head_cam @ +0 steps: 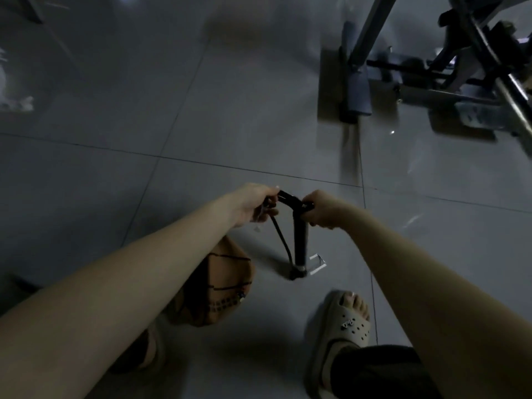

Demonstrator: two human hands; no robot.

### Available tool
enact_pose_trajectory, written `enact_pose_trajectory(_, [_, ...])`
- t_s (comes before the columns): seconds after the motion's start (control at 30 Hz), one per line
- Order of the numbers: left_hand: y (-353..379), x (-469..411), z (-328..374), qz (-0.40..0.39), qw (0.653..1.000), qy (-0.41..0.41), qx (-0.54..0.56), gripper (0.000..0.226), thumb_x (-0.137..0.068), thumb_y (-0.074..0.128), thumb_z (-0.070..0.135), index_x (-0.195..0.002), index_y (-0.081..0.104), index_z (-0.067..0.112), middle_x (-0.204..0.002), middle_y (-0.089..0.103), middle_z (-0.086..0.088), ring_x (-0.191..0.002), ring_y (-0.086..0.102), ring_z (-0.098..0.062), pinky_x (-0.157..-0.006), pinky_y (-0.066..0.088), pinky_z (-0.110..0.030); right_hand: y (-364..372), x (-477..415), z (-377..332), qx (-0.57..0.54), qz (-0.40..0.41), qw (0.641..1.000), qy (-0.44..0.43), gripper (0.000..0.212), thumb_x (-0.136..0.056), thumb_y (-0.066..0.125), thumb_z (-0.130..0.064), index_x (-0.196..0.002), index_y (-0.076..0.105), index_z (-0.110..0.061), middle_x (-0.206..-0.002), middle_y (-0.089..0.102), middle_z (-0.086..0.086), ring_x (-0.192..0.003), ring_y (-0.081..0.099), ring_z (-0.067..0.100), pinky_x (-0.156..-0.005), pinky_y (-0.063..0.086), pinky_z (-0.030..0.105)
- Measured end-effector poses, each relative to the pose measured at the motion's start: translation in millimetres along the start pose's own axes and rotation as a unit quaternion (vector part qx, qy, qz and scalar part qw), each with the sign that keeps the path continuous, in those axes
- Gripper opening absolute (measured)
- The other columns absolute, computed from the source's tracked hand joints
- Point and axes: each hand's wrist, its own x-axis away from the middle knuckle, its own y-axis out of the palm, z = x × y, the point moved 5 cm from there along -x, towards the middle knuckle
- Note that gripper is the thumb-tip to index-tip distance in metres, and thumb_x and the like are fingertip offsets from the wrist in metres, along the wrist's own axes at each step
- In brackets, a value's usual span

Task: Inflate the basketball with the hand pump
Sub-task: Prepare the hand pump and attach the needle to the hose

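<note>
A black hand pump (300, 240) stands upright on the grey tiled floor, its base with a metal foot bracket (316, 264) near my right foot. My left hand (253, 204) grips the left end of the pump's T-handle together with the end of the thin black hose (280, 237). My right hand (322, 210) grips the handle's right end. An orange basketball (227, 283) lies on the floor below my left forearm, partly hidden by it. Whether the hose reaches the ball is hidden.
My right foot in a pale perforated slipper (345, 326) stands right of the ball; my left foot (149, 349) shows under my left arm. A metal-framed exercise machine (431, 73) occupies the upper right. The room is dim.
</note>
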Motion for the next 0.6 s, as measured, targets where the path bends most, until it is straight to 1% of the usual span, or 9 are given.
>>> enact_pose_trajectory(0.07, [-11, -10, -13, -0.007, 0.999, -0.009, -0.043, 0.022, -0.103, 0.056, 0.031, -0.093, 0.062, 0.012, -0.085, 0.059, -0.003, -0.066, 0.065, -0.013, -0.057, 0.045, -0.024, 6, -20, -8, 0.024, -0.045, 0.999, 0.014, 0.022, -0.093, 0.064, -0.017, -0.106, 0.067, 0.001, -0.078, 0.061, 0.012, -0.057, 0.051, 0.018, -0.048, 0.043, 0.027])
enact_pose_trajectory(0.1, [-16, -18, -22, -0.004, 0.997, -0.008, -0.072, 0.022, -0.103, 0.055, 0.031, -0.096, 0.063, 0.012, -0.086, 0.061, -0.003, -0.068, 0.066, -0.013, -0.058, 0.046, -0.025, 12, -33, -8, 0.024, -0.041, 0.999, 0.019, 0.024, -0.092, 0.066, -0.019, -0.103, 0.068, 0.002, -0.076, 0.061, 0.012, -0.056, 0.051, 0.018, -0.048, 0.043, 0.026])
enact_pose_trajectory(0.17, [-24, -33, -41, 0.014, 0.995, -0.003, -0.102, 0.024, -0.103, 0.056, 0.033, -0.099, 0.066, 0.012, -0.090, 0.064, -0.003, -0.074, 0.066, -0.014, -0.063, 0.048, -0.027, 28, -58, -2, -0.008, -0.005, 0.999, 0.033, 0.027, -0.091, 0.069, -0.024, -0.099, 0.069, 0.002, -0.075, 0.063, 0.013, -0.057, 0.055, 0.020, -0.049, 0.045, 0.028])
enact_pose_trajectory(0.27, [-32, -59, -68, 0.039, 0.998, -0.010, -0.053, 0.028, -0.100, 0.060, 0.035, -0.101, 0.069, 0.009, -0.092, 0.066, -0.006, -0.083, 0.065, -0.019, -0.072, 0.050, -0.034, 61, -88, 14, -0.056, 0.034, 0.996, 0.058, 0.032, -0.095, 0.063, -0.027, -0.097, 0.069, 0.004, -0.073, 0.065, 0.015, -0.058, 0.058, 0.024, -0.054, 0.050, 0.032])
enact_pose_trajectory(0.33, [-34, -77, -82, 0.051, 0.998, -0.015, -0.026, 0.035, -0.100, 0.060, 0.034, -0.107, 0.070, 0.002, -0.097, 0.067, -0.013, -0.086, 0.065, -0.023, -0.078, 0.051, -0.035, 85, -106, 30, -0.097, 0.046, 0.991, 0.075, 0.030, -0.098, 0.058, -0.025, -0.100, 0.064, 0.004, -0.082, 0.068, 0.018, -0.067, 0.064, 0.030, -0.064, 0.057, 0.040])
enact_pose_trajectory(0.37, [-33, -84, -87, 0.055, 0.998, -0.011, -0.021, 0.036, -0.102, 0.059, 0.031, -0.109, 0.068, -0.003, -0.096, 0.066, -0.016, -0.082, 0.065, -0.022, -0.076, 0.051, -0.031, 94, -114, 38, -0.121, 0.055, 0.988, 0.084, 0.025, -0.098, 0.057, -0.022, -0.103, 0.061, 0.003, -0.087, 0.068, 0.020, -0.072, 0.067, 0.033, -0.068, 0.059, 0.044])
enact_pose_trajectory(0.43, [-31, -96, -97, 0.054, 0.999, -0.007, 0.001, 0.036, -0.104, 0.055, 0.024, -0.114, 0.064, -0.009, -0.092, 0.062, -0.017, -0.073, 0.062, -0.021, -0.064, 0.050, -0.023, 108, -128, 57, -0.156, 0.078, 0.980, 0.100, 0.019, -0.098, 0.054, -0.017, -0.105, 0.058, 0.000, -0.093, 0.067, 0.022, -0.077, 0.068, 0.037, -0.069, 0.061, 0.050])
enact_pose_trajectory(0.53, [-33, -104, -107, 0.035, 0.999, -0.019, 0.026, 0.024, -0.104, 0.055, 0.027, -0.110, 0.062, 0.004, -0.101, 0.060, -0.011, -0.086, 0.063, -0.020, -0.063, 0.054, -0.022, 120, -143, 77, -0.197, 0.096, 0.968, 0.123, 0.015, -0.099, 0.052, -0.013, -0.106, 0.056, 0.000, -0.100, 0.065, 0.026, -0.078, 0.065, 0.037, -0.068, 0.058, 0.047])
enact_pose_trajectory(0.6, [-38, -107, -114, 0.033, 0.998, -0.027, 0.037, 0.022, -0.104, 0.055, 0.028, -0.109, 0.059, 0.006, -0.101, 0.059, -0.010, -0.086, 0.064, -0.019, -0.063, 0.055, -0.024, 122, -146, 85, -0.244, 0.098, 0.954, 0.142, 0.014, -0.100, 0.051, -0.012, -0.110, 0.054, -0.002, -0.105, 0.063, 0.027, -0.080, 0.065, 0.038, -0.067, 0.057, 0.046])
